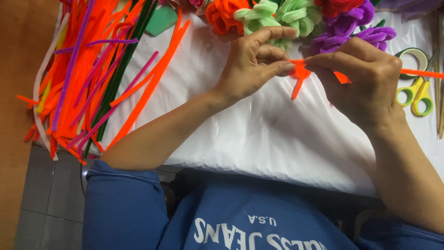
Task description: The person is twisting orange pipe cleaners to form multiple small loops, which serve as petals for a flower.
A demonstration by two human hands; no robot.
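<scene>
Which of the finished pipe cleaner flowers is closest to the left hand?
The pale green flower, right above the left hand; the orange and purple ones sit off to its sides.

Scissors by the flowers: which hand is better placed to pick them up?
Probably the right hand: the scissors lie just beside it, while the left hand is farther off, pinching the orange pipe cleaner.

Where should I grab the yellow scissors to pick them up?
Probably by the two yellow loop handles of the scissors, coming from the near side. The loops point toward the person and lie bare on the white cloth, while the blades point away under a tape roll.
</scene>
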